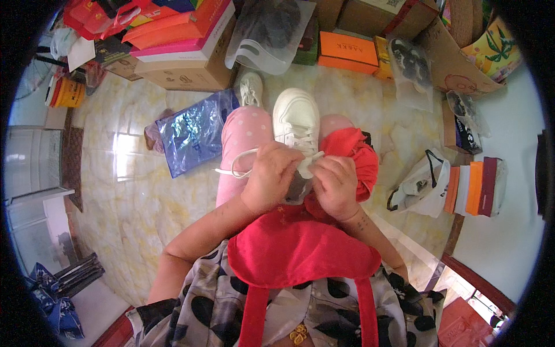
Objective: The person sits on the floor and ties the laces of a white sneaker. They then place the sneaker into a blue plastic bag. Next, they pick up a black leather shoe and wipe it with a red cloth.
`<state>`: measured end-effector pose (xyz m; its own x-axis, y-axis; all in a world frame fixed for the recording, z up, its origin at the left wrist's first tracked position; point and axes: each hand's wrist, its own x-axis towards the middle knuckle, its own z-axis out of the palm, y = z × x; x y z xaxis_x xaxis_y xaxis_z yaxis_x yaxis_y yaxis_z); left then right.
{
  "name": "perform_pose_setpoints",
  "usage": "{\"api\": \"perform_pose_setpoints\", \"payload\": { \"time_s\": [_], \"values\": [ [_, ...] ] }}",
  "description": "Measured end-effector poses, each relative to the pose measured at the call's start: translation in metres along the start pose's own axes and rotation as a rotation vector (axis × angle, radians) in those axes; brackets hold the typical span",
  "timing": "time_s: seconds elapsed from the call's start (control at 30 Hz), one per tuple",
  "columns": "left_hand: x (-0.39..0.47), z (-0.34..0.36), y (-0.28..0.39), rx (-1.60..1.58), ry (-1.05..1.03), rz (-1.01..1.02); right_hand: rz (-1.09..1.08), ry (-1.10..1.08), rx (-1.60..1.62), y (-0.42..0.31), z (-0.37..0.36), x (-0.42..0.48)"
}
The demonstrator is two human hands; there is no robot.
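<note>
A white lace-up sneaker [296,113] lies between my knees, toe pointing away from me. My left hand [273,173] is at the shoe's upper lace area on its left side, fingers curled, with a loose white shoelace [236,168] looping out beside it. My right hand [336,182] pinches near the right side of the laces, where a short piece of lace shows at the fingertips. The dark shoe opening shows between both hands. Red cloth [303,243] covers my lap and a bunched red cloth [366,169] rests by my right knee.
Another white sneaker [251,89] is on the marble-like floor beyond my left knee. A blue plastic bag [195,134] lies to its left. Cardboard boxes [177,78], an orange box [348,52] and bagged shoes [412,69] line the far side. A white bag [422,186] stands at right.
</note>
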<state>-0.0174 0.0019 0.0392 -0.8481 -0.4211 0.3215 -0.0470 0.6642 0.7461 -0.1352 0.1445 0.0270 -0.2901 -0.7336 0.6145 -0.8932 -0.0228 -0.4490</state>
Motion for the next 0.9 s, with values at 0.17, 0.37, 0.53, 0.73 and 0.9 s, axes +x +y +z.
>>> {"api": "perform_pose_setpoints", "payload": {
  "time_s": [0.17, 0.37, 0.53, 0.73, 0.9],
  "values": [
    [-0.006, -0.004, 0.017, 0.14, -0.082, 0.09, 0.195, -0.02, 0.135, 0.001, -0.002, -0.008],
    [-0.022, -0.001, 0.003, 0.158, 0.051, 0.008, 0.287, -0.016, 0.257, 0.006, -0.021, 0.004],
    [-0.113, -0.036, -0.056, 0.146, 0.392, -0.343, 0.27, -0.102, 0.188, 0.008, -0.024, 0.01],
    [-0.231, -0.04, -0.133, -0.572, -0.03, -1.482, 0.306, -0.216, 0.163, 0.002, -0.017, 0.018],
    [-0.22, -0.012, -0.143, -0.575, -0.078, -1.539, 0.262, -0.283, 0.024, -0.006, -0.018, 0.025]
  ]
}}
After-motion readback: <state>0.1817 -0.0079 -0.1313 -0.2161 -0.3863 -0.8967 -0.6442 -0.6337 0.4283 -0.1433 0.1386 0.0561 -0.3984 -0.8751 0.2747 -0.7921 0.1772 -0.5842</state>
